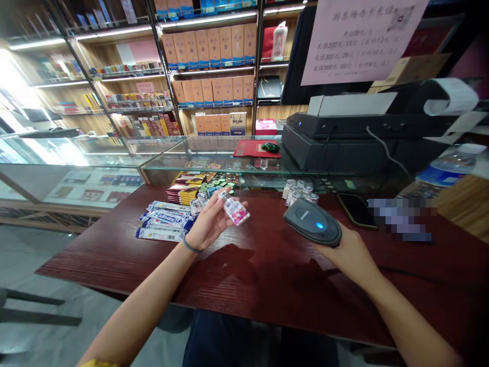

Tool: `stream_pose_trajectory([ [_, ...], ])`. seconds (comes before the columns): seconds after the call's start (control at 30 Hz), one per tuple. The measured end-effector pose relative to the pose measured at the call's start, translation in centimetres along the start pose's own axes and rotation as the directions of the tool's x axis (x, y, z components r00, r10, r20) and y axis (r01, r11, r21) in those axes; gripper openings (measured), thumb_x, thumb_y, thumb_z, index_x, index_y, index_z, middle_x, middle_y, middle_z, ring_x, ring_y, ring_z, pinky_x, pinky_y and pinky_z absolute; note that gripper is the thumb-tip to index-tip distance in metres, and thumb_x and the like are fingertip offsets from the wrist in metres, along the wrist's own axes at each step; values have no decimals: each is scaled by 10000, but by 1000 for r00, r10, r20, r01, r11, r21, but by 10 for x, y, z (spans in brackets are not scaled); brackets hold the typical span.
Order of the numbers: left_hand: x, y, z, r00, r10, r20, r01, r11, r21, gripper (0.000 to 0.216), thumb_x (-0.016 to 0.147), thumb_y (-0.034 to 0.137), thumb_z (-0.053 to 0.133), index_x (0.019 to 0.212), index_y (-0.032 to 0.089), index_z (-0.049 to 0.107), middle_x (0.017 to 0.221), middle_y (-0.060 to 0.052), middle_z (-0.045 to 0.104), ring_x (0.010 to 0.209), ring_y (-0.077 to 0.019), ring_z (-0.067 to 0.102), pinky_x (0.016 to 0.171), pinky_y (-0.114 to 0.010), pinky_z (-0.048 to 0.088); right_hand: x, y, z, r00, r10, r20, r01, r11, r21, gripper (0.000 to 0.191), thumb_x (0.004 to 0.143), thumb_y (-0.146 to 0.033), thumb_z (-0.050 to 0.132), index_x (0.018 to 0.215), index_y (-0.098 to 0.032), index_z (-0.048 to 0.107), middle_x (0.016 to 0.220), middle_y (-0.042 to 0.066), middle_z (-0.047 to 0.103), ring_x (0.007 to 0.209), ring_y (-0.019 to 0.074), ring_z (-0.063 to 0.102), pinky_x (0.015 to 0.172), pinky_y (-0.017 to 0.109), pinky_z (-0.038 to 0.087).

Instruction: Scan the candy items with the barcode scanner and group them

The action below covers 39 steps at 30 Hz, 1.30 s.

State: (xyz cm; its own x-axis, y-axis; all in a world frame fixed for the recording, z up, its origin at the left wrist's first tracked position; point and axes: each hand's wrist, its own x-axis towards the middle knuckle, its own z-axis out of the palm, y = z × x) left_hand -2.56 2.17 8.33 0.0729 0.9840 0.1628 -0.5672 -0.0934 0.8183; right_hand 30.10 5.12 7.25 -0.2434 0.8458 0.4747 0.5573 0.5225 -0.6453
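My left hand is closed around a small clear bottle with a pink and white label, tilted above the dark red table. In my right hand is a black barcode scanner with a lit blue light, its head pointing toward the left; its handle is hidden. Several similar small bottles stand in a group beyond the scanner. Left of my left hand lie blue and white packets. Behind them are stacked yellow and brown packs and several more small bottles close to my fingers.
A phone lies on the table at the right, near a large water bottle. Behind stands a glass counter with a red mouse pad, a mouse and a black register. Boxed goods fill the shelves.
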Motion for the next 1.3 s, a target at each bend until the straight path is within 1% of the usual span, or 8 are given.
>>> stream_pose_trajectory([
  [0.1,-2,0,4,996,-83,18,84,985,-152,396,985,323,615,1375,322,547,1238,-53,685,1242,-302,649,1006,-579,556,-1,1,1,1000,19,9,-19,1000,-9,355,781,-286,675,1126,-219,722,938,53,808,870,290,772,778,360,587],
  [0.2,-2,1,6,986,-167,-13,159,958,-237,358,1000,293,562,1355,336,558,1221,-40,689,1124,-270,692,939,-626,577,-1,10,2,1000,29,-7,-29,999,-16,406,783,-319,689,1177,-225,717,953,55,810,891,305,774,791,380,592],
  [0.33,-3,2,4,988,-156,-16,147,955,-259,322,962,312,589,1283,285,598,1112,-46,700,917,-209,702,765,-449,641,-1,21,3,1000,20,5,-20,1000,-2,460,765,-367,711,1206,-236,708,966,50,815,880,311,780,767,387,607],
  [0.47,-4,-3,1,996,-76,-45,69,988,-137,297,875,316,737,1139,220,640,1046,-50,700,867,-172,676,667,-289,600,-2,17,4,999,43,-21,-43,999,7,473,768,-371,704,1223,-240,695,995,47,815,913,316,777,800,399,606],
  [0.67,-2,-9,2,993,-56,-102,43,992,-117,279,797,228,820,1017,183,655,1014,-20,705,925,-158,678,891,-364,582,-4,12,5,999,42,-26,-43,999,-10,457,780,-356,700,1218,-227,693,1002,55,816,924,313,776,828,400,605],
  [0.8,2,-11,2,995,23,-99,-27,999,-39,368,747,285,868,1046,197,673,884,9,689,736,-110,626,759,-263,537,-3,16,5,999,39,-24,-39,999,-2,480,792,-354,699,1254,-222,684,1038,68,812,957,326,772,856,411,603],
  [0.97,3,-14,3,993,74,-96,-67,995,75,528,757,307,869,1221,247,623,1176,-32,724,981,-155,677,907,-288,520,-2,11,3,999,40,-12,-40,999,0,456,793,-341,686,1229,-210,691,1039,77,808,962,341,767,855,422,595],
  [1.3,9,-27,5,982,125,-141,-114,990,85,461,781,207,842,1062,262,482,1381,-9,658,1122,-135,691,1058,-303,493,-4,-2,0,1000,-6,29,5,1000,27,374,792,-289,686,1159,-217,708,986,53,820,890,280,783,772,341,601],
])
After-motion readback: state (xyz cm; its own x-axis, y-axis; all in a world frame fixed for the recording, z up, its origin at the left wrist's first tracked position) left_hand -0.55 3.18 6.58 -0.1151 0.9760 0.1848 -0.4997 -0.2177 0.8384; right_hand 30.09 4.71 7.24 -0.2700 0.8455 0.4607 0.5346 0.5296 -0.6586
